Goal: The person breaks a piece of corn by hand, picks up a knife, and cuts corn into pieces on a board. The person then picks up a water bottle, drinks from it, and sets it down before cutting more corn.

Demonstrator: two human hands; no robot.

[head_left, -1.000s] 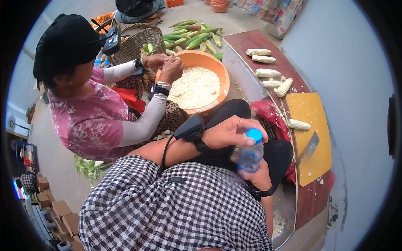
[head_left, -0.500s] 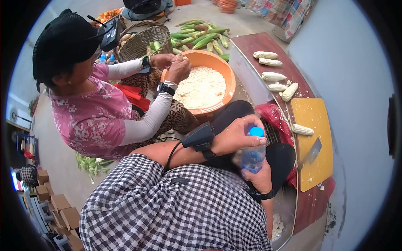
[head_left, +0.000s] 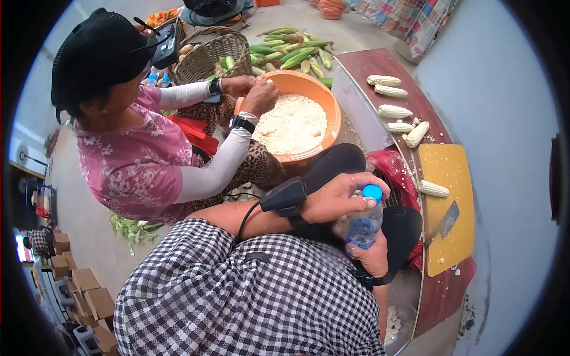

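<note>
Outdoors beside a low red table (head_left: pixel 368 65), the left hand (head_left: pixel 341 196) pinches the blue cap (head_left: pixel 373 192) (seemingly still seated) of a water bottle (head_left: pixel 362 225), which the right hand (head_left: pixel 371 255) grips over the lap; opening looks barely begun.

Six peeled corn cobs (head_left: pixel 395 111), one orange basin (head_left: pixel 328 98), one water bottle (head_left: pixel 363 223), one knife (head_left: pixel 445 221)

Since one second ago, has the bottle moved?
Yes, slightly. Against the cob on the board, the bottle has shifted up in the picture; its cap now sits almost level with it.
</note>
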